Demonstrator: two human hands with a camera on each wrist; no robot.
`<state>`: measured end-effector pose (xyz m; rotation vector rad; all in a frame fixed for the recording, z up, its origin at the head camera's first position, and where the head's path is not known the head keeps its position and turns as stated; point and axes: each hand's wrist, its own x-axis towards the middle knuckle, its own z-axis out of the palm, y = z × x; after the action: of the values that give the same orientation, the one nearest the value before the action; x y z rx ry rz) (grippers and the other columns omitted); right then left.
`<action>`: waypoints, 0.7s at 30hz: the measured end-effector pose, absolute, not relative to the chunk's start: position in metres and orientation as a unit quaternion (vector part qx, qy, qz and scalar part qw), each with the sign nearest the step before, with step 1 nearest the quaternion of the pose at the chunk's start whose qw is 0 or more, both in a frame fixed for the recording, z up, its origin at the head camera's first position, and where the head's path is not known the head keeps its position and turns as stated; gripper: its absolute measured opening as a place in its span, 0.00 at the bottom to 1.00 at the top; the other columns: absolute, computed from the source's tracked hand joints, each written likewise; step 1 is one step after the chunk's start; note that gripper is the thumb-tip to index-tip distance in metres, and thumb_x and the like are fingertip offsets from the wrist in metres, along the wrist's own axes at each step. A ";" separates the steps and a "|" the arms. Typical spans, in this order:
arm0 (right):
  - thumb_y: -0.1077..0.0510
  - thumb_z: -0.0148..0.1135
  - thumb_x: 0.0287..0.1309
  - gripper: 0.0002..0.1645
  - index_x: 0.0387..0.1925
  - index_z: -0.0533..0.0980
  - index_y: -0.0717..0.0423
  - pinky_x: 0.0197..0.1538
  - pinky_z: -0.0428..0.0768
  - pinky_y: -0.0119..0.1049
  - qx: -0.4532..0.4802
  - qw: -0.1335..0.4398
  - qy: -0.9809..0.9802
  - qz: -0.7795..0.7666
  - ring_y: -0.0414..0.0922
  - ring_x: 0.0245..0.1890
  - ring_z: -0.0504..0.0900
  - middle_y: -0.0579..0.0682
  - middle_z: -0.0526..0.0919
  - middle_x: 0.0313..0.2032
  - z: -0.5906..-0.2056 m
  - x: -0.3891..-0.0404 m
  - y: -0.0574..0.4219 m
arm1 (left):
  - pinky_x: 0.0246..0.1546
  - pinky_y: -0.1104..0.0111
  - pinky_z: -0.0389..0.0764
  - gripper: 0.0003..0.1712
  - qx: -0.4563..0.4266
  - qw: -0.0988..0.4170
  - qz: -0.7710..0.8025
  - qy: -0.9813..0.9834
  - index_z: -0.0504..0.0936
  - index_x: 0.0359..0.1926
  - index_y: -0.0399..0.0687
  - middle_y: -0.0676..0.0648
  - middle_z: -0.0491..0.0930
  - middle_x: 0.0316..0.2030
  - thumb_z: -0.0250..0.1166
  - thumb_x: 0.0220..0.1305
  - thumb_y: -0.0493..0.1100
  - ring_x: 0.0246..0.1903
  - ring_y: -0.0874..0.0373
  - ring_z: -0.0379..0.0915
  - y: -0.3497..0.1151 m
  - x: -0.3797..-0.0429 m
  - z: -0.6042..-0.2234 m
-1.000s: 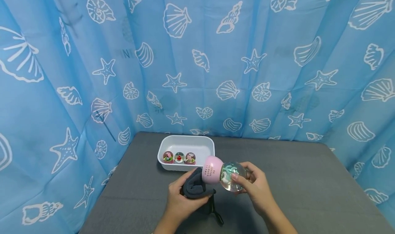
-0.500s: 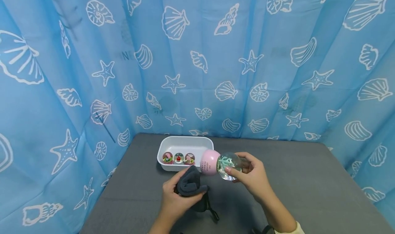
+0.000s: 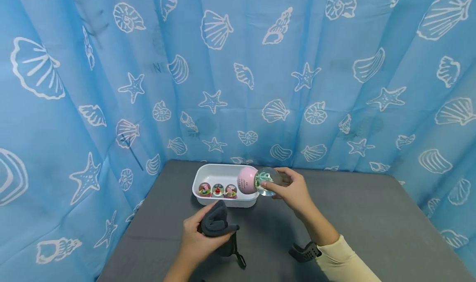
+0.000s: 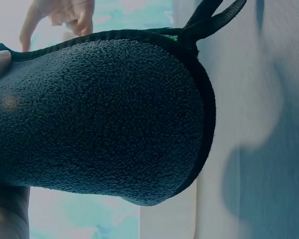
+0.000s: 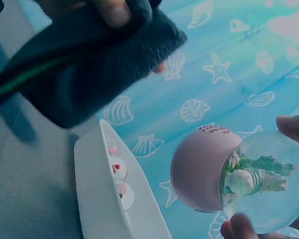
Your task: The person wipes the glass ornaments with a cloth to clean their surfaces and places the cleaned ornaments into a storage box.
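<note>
My right hand (image 3: 293, 191) grips a snow globe (image 3: 247, 180) by its clear dome, tilted on its side. Its pink base with small lettering points left, over the right end of a white tray (image 3: 201, 191). Green and white figures show inside the dome in the right wrist view. My left hand (image 3: 197, 236) holds a folded dark grey cloth (image 3: 216, 222) with a black edge and a hanging loop, in front of the tray. In the left wrist view the cloth (image 4: 104, 114) fills most of the picture. Three small snow globes (image 3: 217, 190) stand in a row inside the tray.
The tray stands near the back of a grey cloth-covered table (image 3: 353, 216). A blue curtain (image 3: 238, 87) with white shell and starfish prints hangs behind and along the sides. A black strap (image 3: 305, 252) circles the right wrist.
The right hand has carried the snow globe back and to the left, away from the cloth and over the tray's right end. The left hand has drawn leftward with the cloth.
</note>
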<state>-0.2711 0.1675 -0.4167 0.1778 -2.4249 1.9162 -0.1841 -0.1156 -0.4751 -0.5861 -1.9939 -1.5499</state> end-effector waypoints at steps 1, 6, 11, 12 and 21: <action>0.51 0.81 0.57 0.41 0.68 0.75 0.58 0.36 0.91 0.40 0.059 0.023 -0.787 0.614 0.52 0.39 0.90 0.63 0.87 0.53 -0.416 -0.276 0.166 | 0.51 0.73 0.88 0.46 -0.217 0.271 -0.572 -0.743 0.83 0.65 0.40 0.39 0.89 0.53 0.89 0.41 0.36 0.47 0.54 0.90 -0.119 -0.184 -0.475; 0.45 0.83 0.53 0.46 0.70 0.75 0.56 0.38 0.90 0.39 0.065 0.035 -0.818 0.570 0.49 0.44 0.87 0.62 0.83 0.57 -0.413 -0.297 0.157 | 0.52 0.76 0.86 0.46 -0.207 0.272 -0.542 -0.768 0.84 0.64 0.46 0.41 0.90 0.53 0.90 0.39 0.37 0.48 0.56 0.89 -0.136 -0.183 -0.472; 0.37 0.85 0.47 0.50 0.68 0.77 0.51 0.39 0.86 0.39 0.057 0.047 -0.855 0.514 0.53 0.50 0.83 0.60 0.82 0.56 -0.412 -0.313 0.148 | 0.54 0.76 0.85 0.47 -0.209 0.259 -0.507 -0.795 0.84 0.64 0.47 0.44 0.90 0.54 0.90 0.38 0.36 0.49 0.56 0.89 -0.150 -0.182 -0.467; 0.37 0.85 0.47 0.50 0.68 0.77 0.51 0.40 0.86 0.40 0.057 0.049 -0.860 0.505 0.54 0.52 0.83 0.59 0.82 0.56 -0.413 -0.316 0.146 | 0.53 0.76 0.86 0.47 -0.212 0.256 -0.499 -0.801 0.84 0.64 0.46 0.44 0.90 0.54 0.90 0.38 0.35 0.49 0.56 0.89 -0.153 -0.182 -0.466; 0.37 0.84 0.45 0.49 0.66 0.79 0.55 0.39 0.83 0.39 0.086 0.056 -0.899 0.426 0.52 0.48 0.83 0.58 0.85 0.54 -0.421 -0.343 0.132 | 0.51 0.65 0.89 0.43 -0.222 0.151 -0.461 -0.846 0.84 0.65 0.52 0.48 0.89 0.55 0.87 0.44 0.36 0.49 0.58 0.88 -0.176 -0.186 -0.453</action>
<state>-0.3434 0.1324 -0.4206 0.2620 -2.7272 1.2930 -0.1865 -0.1757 -0.4534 -0.6378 -2.4285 -1.3235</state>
